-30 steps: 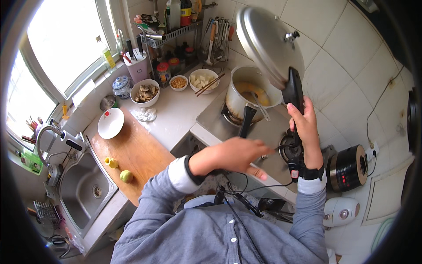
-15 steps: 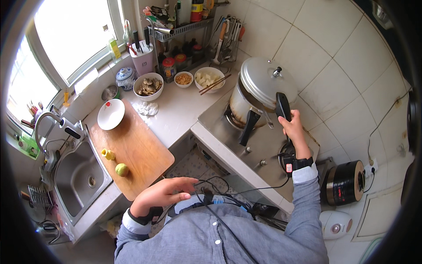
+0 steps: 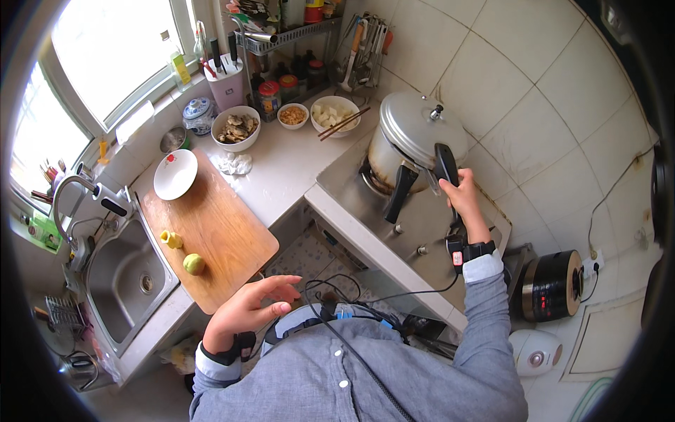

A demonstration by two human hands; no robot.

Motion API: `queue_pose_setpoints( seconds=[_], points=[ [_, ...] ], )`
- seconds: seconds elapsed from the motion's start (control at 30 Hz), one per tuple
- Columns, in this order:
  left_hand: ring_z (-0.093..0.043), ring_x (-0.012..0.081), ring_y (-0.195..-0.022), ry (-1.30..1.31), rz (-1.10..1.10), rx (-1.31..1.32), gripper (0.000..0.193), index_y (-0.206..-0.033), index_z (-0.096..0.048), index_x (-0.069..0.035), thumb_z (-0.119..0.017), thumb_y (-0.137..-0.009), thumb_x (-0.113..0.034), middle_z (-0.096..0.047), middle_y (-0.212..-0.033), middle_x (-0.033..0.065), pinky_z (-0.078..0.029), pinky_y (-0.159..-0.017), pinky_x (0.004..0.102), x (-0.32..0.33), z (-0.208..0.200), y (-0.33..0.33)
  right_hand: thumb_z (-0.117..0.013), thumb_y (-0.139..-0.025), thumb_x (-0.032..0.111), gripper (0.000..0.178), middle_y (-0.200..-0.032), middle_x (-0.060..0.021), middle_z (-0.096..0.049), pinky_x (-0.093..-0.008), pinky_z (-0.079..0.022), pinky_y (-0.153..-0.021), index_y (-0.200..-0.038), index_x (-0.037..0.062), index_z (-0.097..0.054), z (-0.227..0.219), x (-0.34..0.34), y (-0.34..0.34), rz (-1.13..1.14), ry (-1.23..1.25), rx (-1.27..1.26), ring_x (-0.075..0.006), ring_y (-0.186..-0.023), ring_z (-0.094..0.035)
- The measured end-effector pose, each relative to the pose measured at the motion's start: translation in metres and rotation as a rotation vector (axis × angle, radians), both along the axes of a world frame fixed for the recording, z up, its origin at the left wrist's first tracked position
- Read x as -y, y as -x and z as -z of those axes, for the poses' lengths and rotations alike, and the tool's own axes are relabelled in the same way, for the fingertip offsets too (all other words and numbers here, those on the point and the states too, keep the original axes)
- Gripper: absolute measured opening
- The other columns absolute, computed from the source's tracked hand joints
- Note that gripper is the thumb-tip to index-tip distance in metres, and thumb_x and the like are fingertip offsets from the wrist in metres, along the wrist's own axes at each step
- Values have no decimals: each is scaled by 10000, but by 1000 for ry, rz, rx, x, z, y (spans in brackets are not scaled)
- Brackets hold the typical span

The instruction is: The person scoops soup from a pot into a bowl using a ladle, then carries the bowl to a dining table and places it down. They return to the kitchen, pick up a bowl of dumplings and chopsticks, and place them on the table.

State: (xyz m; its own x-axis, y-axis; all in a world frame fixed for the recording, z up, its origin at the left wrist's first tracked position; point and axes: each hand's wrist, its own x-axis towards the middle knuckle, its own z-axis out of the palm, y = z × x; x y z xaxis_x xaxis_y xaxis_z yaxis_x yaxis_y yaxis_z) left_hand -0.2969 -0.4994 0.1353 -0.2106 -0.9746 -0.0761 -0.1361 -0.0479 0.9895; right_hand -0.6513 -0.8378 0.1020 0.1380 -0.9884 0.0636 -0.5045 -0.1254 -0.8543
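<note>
Domed silver metal lid (image 3: 422,126), just beyond the right grip (image 3: 460,191) and to its upper left, is covering a tall, heat-stained silver metal pot (image 3: 387,158). The right grip is clenching the lid's long black handle (image 3: 445,165); the left grip (image 3: 254,306), released and loosely curved, is holding nothing and hovering well apart from the right. Compared with one second ago, the lid is no longer tilting high above the pot but is lying over its rim, so the yellowish contents, then exposed, are now being hidden. Whether the lid is sitting flush all round cannot be told. Left of the right grip, a thick black pot handle (image 3: 401,193) is pointing downward, apart from the lid's handle; the two are not lining up, which suggests that the lid is covering rather than locking. Beyond the left grip and to its left, a rectangular light-brown wooden cutting board (image 3: 225,239) is carrying a round yellow-green fruit or vegetable (image 3: 193,264), the piece nearest that grip.
</note>
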Motion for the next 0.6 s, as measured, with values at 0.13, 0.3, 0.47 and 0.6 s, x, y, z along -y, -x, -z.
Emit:
queue_pose_setpoints(
  seconds=[0.13, 0.3, 0.47, 0.6],
  points=[
    [-618, 171, -890, -4, -1, 20, 463, -1282, -466, -30, -610, -891, -231, -644, -988, 103, -492, -809, 302, -2, -1, 1, -690, -806, 162, 442, -746, -77, -543, -268, -353, -370, -1041, 50, -332, 6, 2, 1, 9, 9, -1, -105, -412, -447],
    [-618, 174, -889, -11, 19, 24, 461, -1281, -466, -25, -606, -893, -231, -643, -987, 104, -493, -804, 304, -1, -2, 4, -699, -787, 213, 522, -633, -51, -495, -299, -376, -392, -1080, 20, -312, 9, 7, 1, 1, 24, -35, -130, -411, -457],
    [-618, 174, -899, -36, 41, 11, 460, -1280, -468, -21, -605, -893, -231, -643, -993, 104, -493, -804, 303, -2, -1, 5, -697, -781, 253, 555, -651, -63, -515, -304, -400, -412, -1101, 13, -312, 7, 8, -1, 12, -5, -95, -143, -425, -479],
    [-615, 182, -917, -56, 41, 8, 500, -1282, -464, -19, -611, -887, -287, -641, -1001, 105, -493, -816, 313, -5, -1, 5, -694, -779, 292, 573, -717, -95, -554, -306, -434, -444, -1105, 2, -324, 0, 6, -5, 8, 15, -180, -157, -450, -514]
  ],
)
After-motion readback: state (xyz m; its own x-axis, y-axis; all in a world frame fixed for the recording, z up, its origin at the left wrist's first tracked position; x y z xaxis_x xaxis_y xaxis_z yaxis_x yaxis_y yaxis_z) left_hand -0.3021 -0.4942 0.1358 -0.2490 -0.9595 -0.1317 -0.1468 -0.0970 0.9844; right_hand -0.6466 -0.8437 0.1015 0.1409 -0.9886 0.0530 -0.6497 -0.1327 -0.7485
